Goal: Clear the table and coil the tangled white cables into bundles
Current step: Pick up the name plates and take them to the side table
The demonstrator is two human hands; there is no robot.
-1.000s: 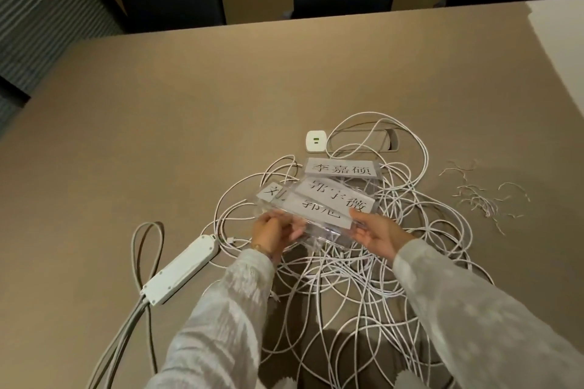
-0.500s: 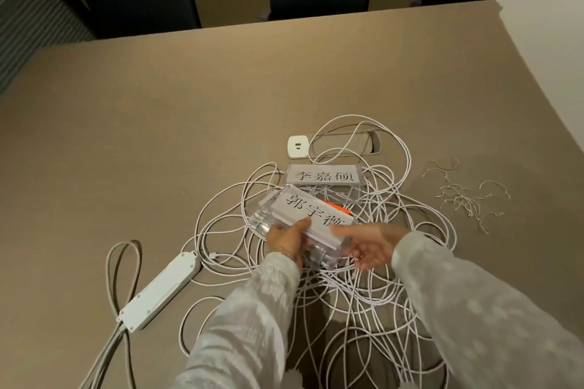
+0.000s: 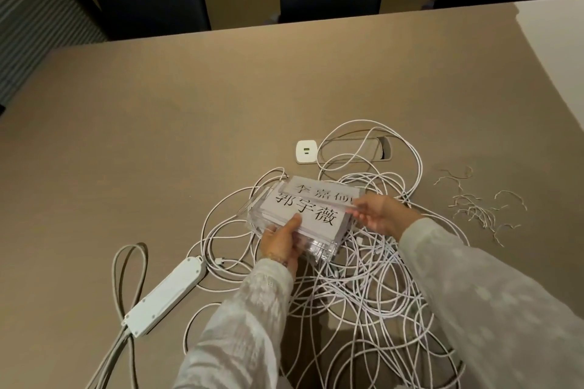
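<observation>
Head view: we look down on the brown table (image 3: 221, 98), where the tangled white cables (image 3: 363, 287) sprawl in loose loops over its near middle, running under our arms. A white power strip (image 3: 164, 295) lies left of the tangle with its grey cord looped beside it; a small white charger (image 3: 306, 151) sits beyond, next to a slot in the tabletop, and short wire ties (image 3: 474, 208) lie scattered to the right. We hold a stack of clear nameplate holders (image 3: 300, 218) just above the cables, presumably gathering them so the cables can be reached. Our left hand (image 3: 281, 243) grips the stack's near edge, thumb on top; our right hand (image 3: 384, 215) pinches its right end.
</observation>
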